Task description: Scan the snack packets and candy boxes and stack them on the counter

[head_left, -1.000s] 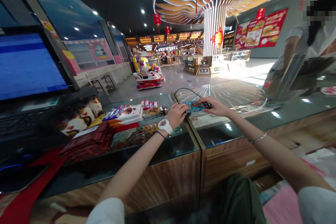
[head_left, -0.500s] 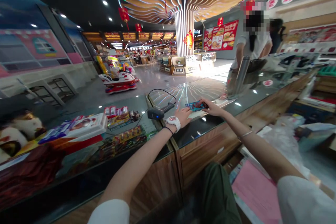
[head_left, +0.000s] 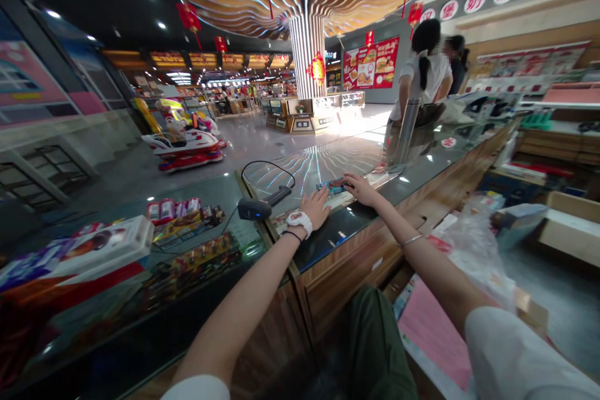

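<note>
My left hand (head_left: pixel 315 206), with a white watch on its wrist, lies flat and open on the glass counter (head_left: pixel 356 162), fingers stretched forward. My right hand (head_left: pixel 360 187) rests on the glass just to the right, its fingers closed on the end of a small blue snack packet (head_left: pixel 330 186) that lies flat on the counter between the two hands. A black barcode scanner (head_left: pixel 255 207) with a looping cable lies left of my left hand.
Boxed snacks and small cans (head_left: pixel 172 208) crowd the counter's left part. A person in a white top (head_left: pixel 424 75) stands at the far end. A clear plastic bag (head_left: pixel 473 244) and pink paper (head_left: pixel 431 325) sit behind the counter on the right.
The view has swung right. The blue packet has come down flat onto the glass. My left hand has let go of it and now lies open beside it.
</note>
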`<action>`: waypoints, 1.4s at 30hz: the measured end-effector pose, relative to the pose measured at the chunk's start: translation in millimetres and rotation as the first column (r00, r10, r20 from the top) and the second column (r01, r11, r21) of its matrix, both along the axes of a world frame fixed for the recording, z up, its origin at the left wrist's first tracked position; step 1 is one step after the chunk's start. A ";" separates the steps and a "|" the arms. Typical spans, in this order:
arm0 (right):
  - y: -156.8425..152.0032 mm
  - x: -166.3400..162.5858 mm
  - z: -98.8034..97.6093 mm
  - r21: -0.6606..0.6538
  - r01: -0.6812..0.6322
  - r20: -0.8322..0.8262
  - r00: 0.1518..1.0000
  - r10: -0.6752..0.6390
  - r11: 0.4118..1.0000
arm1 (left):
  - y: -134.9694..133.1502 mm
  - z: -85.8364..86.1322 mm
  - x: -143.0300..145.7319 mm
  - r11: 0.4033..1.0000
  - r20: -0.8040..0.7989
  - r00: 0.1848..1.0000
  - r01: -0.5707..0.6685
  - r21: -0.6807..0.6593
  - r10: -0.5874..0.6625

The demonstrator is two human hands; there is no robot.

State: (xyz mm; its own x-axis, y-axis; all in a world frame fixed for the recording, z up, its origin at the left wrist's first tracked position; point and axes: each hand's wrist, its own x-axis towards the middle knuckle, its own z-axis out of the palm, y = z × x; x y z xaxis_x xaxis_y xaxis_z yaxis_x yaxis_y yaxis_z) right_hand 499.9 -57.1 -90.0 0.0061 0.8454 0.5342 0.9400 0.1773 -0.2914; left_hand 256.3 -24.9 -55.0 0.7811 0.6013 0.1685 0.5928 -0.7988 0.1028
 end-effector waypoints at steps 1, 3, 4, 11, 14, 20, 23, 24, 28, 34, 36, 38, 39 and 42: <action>-3.5 -0.5 1.2 0.042 0.004 -0.002 1.000 -0.004 0.999 | -0.8 0.1 -1.2 1.000 0.017 1.000 -0.011 0.012 0.011; -11.9 -1.9 3.7 0.107 0.013 0.002 1.000 -0.013 0.994 | -2.3 1.1 -3.5 0.999 0.041 0.999 -0.028 0.030 0.027; -16.3 -2.8 4.6 0.120 0.021 0.010 1.000 -0.022 0.993 | -2.8 1.5 -4.4 0.999 0.045 0.999 -0.028 0.034 0.027; -28.7 -9.8 4.9 -0.015 0.115 0.071 0.991 -0.114 0.993 | -1.9 0.7 -5.5 0.997 0.062 0.997 0.042 0.060 -0.046; -25.8 -10.1 3.9 -0.071 0.142 0.074 0.988 -0.136 0.987 | -0.4 0.6 -3.5 0.998 0.053 0.997 0.053 0.045 -0.055; -19.8 -11.1 2.5 -0.231 0.201 0.118 0.977 -0.178 0.952 | 5.1 0.2 1.3 0.999 -0.003 0.999 0.038 0.003 -0.038; -19.2 -12.6 3.4 -0.295 0.204 0.138 0.976 -0.170 0.933 | 8.4 -2.1 1.8 0.999 0.000 0.999 0.047 0.009 -0.047; -19.2 -13.1 3.9 -0.312 0.207 0.144 0.975 -0.170 0.927 | 9.1 -3.0 1.7 0.999 0.003 0.999 0.046 0.007 -0.046; -19.7 -14.4 4.7 -0.323 0.217 0.144 0.973 -0.179 0.921 | 8.6 -4.7 1.0 0.999 0.013 0.999 0.040 -0.002 -0.040; -22.8 -12.9 4.9 -0.207 0.159 0.046 0.987 -0.153 0.965 | 1.1 2.0 -5.0 1.000 0.029 1.000 -0.005 -0.002 0.006; -24.6 -11.6 5.7 -0.151 0.128 0.015 0.992 -0.128 0.980 | -2.0 5.8 -10.4 1.000 0.034 0.999 0.000 0.007 0.000; -25.7 -10.7 7.2 -0.089 0.092 -0.009 0.996 -0.093 0.992 | -5.3 10.0 -18.0 1.000 0.038 0.999 0.000 0.019 -0.001; -25.8 -10.8 8.4 -0.057 0.066 -0.020 0.998 -0.068 0.996 | -6.9 12.3 -22.5 0.999 0.047 0.999 0.000 0.032 -0.001; -24.8 -17.0 14.3 0.039 -0.034 -0.066 0.997 0.036 0.999 | -11.4 20.2 -39.1 0.993 0.092 0.995 0.019 0.114 -0.030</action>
State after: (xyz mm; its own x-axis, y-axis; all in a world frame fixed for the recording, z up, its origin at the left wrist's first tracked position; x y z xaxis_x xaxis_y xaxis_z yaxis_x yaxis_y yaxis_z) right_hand 482.9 -81.9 -75.6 0.0137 0.8247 0.5655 0.9118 0.2218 -0.3456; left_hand 217.2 -36.3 -34.8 0.7730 0.5550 0.3075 0.5647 -0.8227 0.0653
